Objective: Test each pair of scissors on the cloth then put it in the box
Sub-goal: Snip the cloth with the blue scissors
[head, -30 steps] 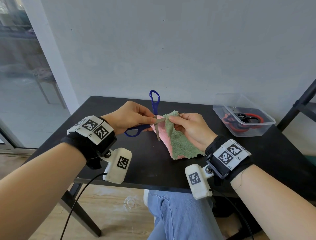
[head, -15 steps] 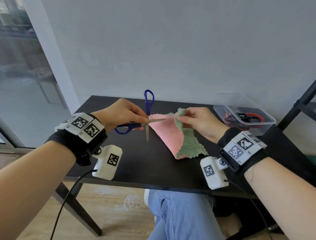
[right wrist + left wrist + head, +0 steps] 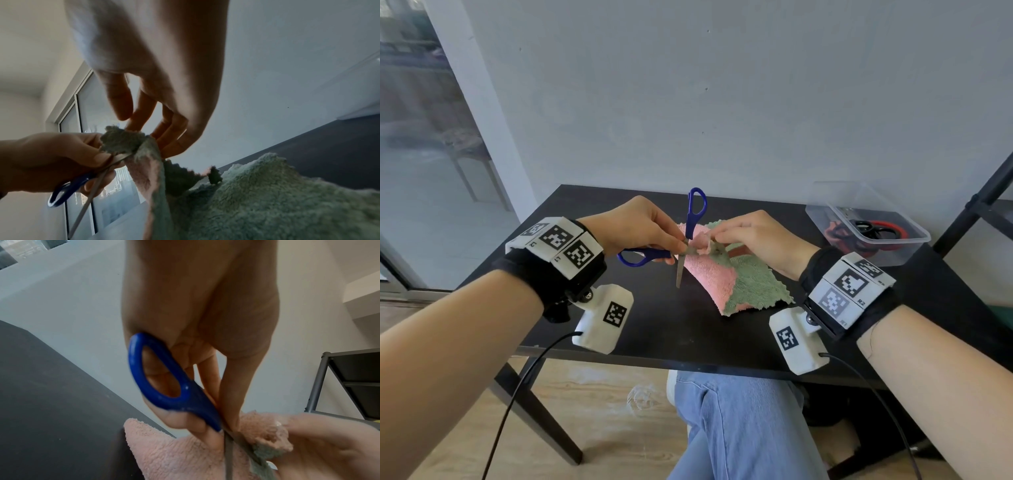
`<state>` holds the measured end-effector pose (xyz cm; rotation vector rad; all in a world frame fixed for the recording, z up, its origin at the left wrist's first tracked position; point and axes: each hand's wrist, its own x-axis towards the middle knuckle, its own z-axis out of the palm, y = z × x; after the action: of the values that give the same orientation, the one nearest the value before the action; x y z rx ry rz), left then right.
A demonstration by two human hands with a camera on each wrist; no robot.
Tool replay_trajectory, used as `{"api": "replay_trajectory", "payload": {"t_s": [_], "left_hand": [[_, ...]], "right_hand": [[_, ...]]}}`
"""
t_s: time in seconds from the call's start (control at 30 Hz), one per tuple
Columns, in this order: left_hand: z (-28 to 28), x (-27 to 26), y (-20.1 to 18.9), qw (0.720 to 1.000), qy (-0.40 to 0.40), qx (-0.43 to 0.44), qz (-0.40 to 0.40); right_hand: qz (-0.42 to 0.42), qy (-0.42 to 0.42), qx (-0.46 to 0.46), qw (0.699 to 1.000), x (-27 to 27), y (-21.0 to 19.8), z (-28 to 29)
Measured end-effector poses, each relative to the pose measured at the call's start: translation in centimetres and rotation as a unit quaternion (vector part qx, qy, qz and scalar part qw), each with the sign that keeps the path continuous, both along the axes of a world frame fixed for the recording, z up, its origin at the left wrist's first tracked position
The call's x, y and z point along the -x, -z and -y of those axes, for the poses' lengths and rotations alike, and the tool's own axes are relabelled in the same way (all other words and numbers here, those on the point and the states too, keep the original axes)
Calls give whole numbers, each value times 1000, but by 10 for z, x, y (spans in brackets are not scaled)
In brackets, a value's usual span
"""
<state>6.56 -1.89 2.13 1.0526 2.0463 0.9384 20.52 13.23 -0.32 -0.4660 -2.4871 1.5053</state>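
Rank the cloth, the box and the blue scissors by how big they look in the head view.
1. cloth
2. box, close to the cloth and farther off, so unsure
3. scissors

The scissors (image 3: pixel 690 236) have deep blue handle loops and dull grey metal blades. The cloth (image 3: pixel 736 284) is fleecy and two-toned, pale pink on one face and muted sage green on the other, with a zigzag-cut edge. The tabletop (image 3: pixel 661 329) is matt black. At 2 o'clock on it, the box (image 3: pixel 869 240) is clear plastic and shows red and black scissor handles inside. Both wristbands (image 3: pixel 530 270) are black and carry white blocks printed with black-and-white square codes. The trouser leg (image 3: pixel 736 428) at 6 o'clock is faded blue denim. The wall (image 3: pixel 722 96) is pale grey, the floor (image 3: pixel 599 411) light wood grain.
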Motion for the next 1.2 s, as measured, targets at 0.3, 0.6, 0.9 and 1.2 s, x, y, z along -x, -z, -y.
{"api": "replay_trajectory", "payload": {"t_s": [0.3,0.6,0.9,1.2], "left_hand": [[-2,-3,3,1000,17,-12,2],[-5,0,9,999,13,-26,-35],[-6,-1,4,999,17,-34,-33],[-3,-1,8,999,16,-23,-30]], "right_hand": [[0,8,-25,1000,5,2,3],[39,-26,-91,995,9,-3,5],[43,-25,-184,982,11,-6,7],[47,-30,-186,981,8,0,3]]}}
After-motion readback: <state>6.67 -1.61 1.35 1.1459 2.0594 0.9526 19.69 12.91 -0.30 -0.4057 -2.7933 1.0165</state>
